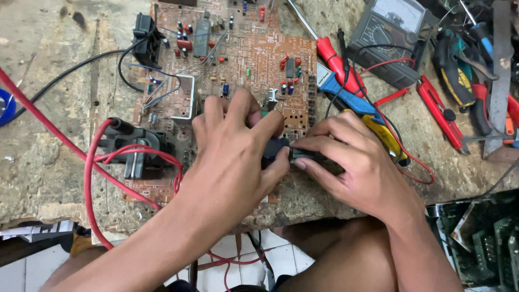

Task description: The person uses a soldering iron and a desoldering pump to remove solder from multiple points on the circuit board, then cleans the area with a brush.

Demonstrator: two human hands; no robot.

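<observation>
A brown circuit board (254, 59) with many small components lies on a worn stone workbench (48, 162). My left hand (232, 146) rests on the board's near edge, fingers curled around a small black part (274, 148). My right hand (346, 157) meets it from the right, pinching the same black part between thumb and fingers. A black transformer (132, 146) with thick red wires (89, 178) sits on the board's near left corner.
A red-handled screwdriver (338, 62), a blue and yellow tool (351, 100) and an analog multimeter (392, 38) with red and black leads lie right of the board. Red cutters (440, 113), pliers and more tools fill the far right. Green boards (481, 243) sit below right.
</observation>
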